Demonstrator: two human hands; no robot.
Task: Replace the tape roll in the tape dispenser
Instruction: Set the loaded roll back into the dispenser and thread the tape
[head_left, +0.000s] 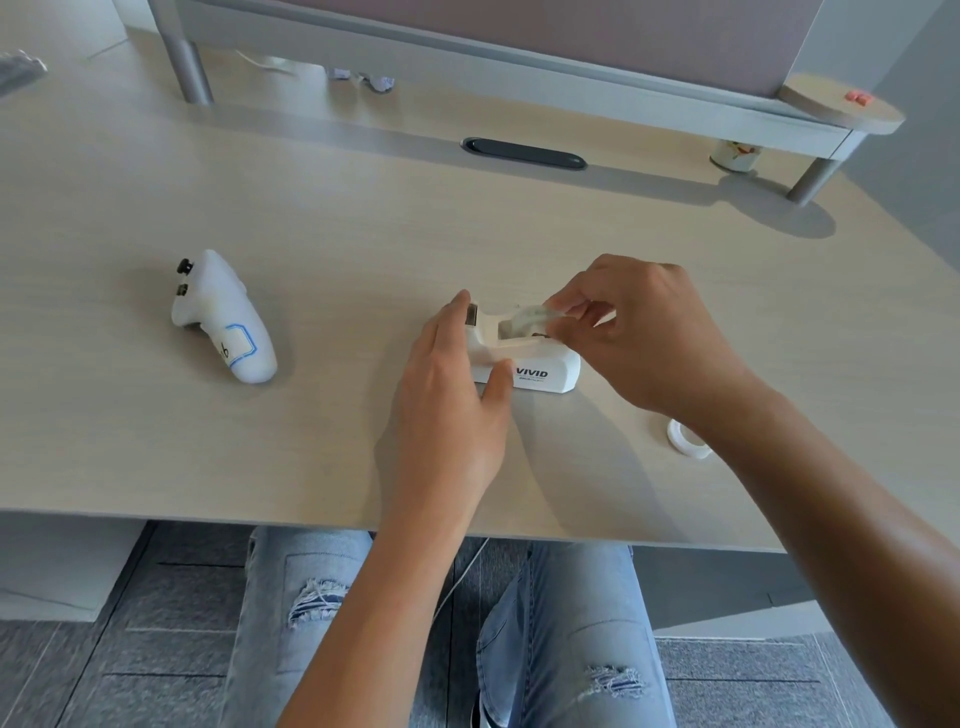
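Note:
A white tape dispenser (540, 371) marked VIVID stands on the desk, its cutter end pointing left. My left hand (452, 384) holds the dispenser's left end, thumb on its front side and a fingertip by the cutter. My right hand (644, 332) pinches a translucent tape roll (530, 318) sitting in the dispenser's well; its fingers hide the roll's right part. A second white tape ring (684, 439) lies flat on the desk to the right, partly under my right forearm.
A white handheld controller (223, 317) lies on the desk at the left. A raised shelf (545, 88) runs along the back, with a small patterned cup (735, 155) under its right end. The desk's front edge (208, 514) is near my knees.

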